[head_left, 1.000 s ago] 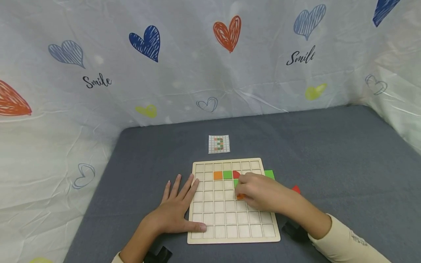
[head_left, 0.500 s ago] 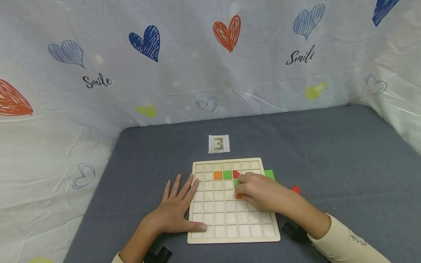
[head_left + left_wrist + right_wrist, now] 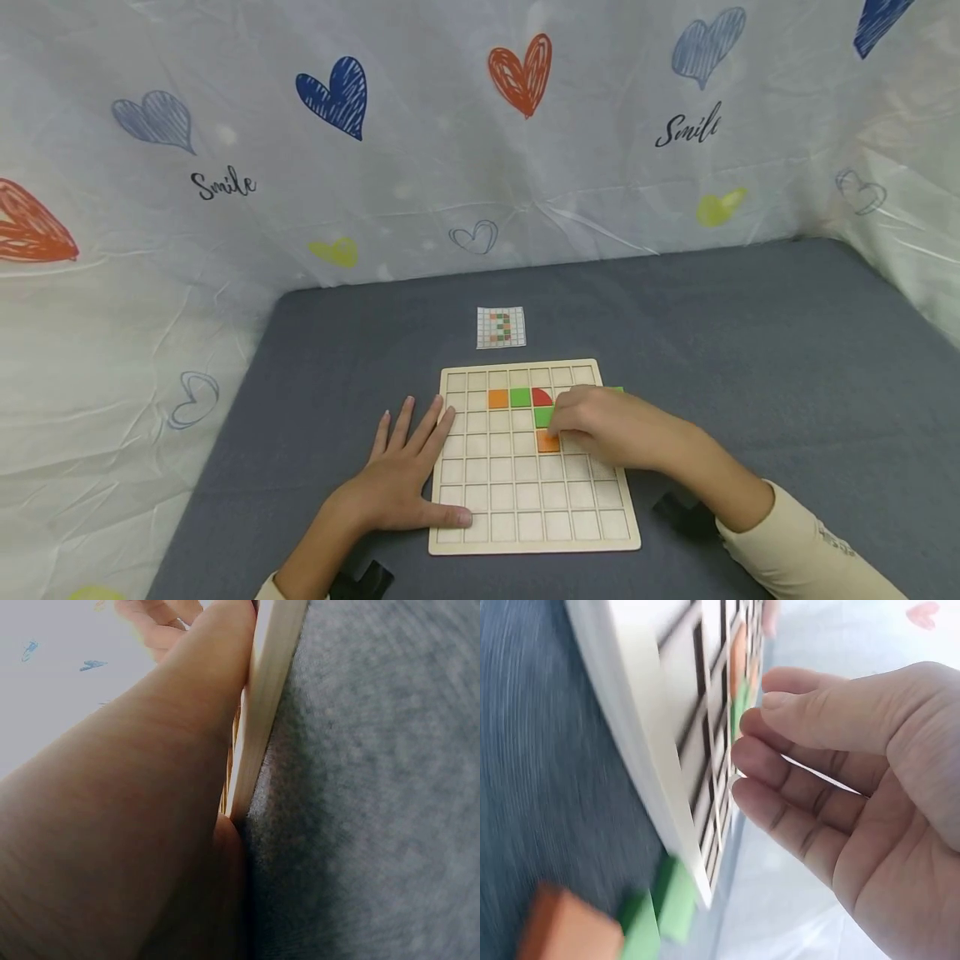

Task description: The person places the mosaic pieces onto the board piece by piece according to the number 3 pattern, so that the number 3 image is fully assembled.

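Note:
A wooden grid board lies on the cloth with coloured tiles in some squares. One row bears an orange tile, a green tile and a red rounded tile. Below the red one come a green tile and a second orange tile. My right hand hovers just right of that lower orange tile, fingers loosely bent; the right wrist view shows nothing in its grasp. My left hand rests spread on the board's left edge, thumb over the lower squares.
Behind the board lies a small card printed with a coloured grid pattern. Past the board's right edge, the right wrist view shows an orange block and green blocks on the cloth. A white sheet with hearts hangs behind.
My right hand has let go of the lower orange tile and shifted right, leaving that tile in its square. The loose red piece by the right forearm is now hidden. My left hand stays put.

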A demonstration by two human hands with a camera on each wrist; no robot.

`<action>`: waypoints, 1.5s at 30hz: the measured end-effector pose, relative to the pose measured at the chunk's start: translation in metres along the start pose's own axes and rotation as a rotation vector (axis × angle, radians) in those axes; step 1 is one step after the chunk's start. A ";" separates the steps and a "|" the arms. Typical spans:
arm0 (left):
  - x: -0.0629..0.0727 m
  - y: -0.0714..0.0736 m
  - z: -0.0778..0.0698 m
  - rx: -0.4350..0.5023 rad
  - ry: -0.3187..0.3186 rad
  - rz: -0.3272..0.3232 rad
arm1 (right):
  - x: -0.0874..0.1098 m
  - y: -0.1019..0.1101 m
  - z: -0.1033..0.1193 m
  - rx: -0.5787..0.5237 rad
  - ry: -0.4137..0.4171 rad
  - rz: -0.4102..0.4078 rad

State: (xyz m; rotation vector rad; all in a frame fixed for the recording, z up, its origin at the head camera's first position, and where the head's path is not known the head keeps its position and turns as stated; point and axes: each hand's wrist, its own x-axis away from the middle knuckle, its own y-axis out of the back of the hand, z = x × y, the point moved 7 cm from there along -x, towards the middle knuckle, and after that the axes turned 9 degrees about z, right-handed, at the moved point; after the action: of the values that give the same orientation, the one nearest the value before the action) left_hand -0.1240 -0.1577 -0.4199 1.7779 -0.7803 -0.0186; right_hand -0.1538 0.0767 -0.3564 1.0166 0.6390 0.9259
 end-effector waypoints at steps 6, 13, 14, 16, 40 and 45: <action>-0.001 -0.001 0.001 0.004 -0.001 0.000 | 0.017 0.017 -0.013 0.015 -0.060 -0.041; -0.001 0.000 0.001 -0.011 0.030 0.037 | 0.038 0.025 -0.031 0.061 -0.172 -0.039; -0.002 -0.001 0.002 -0.006 0.026 0.033 | 0.041 0.025 -0.034 0.054 -0.190 -0.030; -0.002 -0.002 0.003 0.001 0.024 0.032 | 0.046 0.024 -0.038 0.043 -0.222 -0.006; -0.001 0.001 -0.002 0.006 0.017 0.032 | 0.057 0.011 -0.051 0.050 -0.354 0.086; -0.002 0.000 0.000 -0.004 0.029 0.031 | 0.057 0.010 -0.051 0.026 -0.335 0.080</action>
State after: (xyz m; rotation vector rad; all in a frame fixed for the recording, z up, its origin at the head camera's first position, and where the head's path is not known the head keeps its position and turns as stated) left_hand -0.1254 -0.1571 -0.4201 1.7581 -0.7862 0.0259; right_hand -0.1711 0.1508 -0.3700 1.1956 0.3321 0.7932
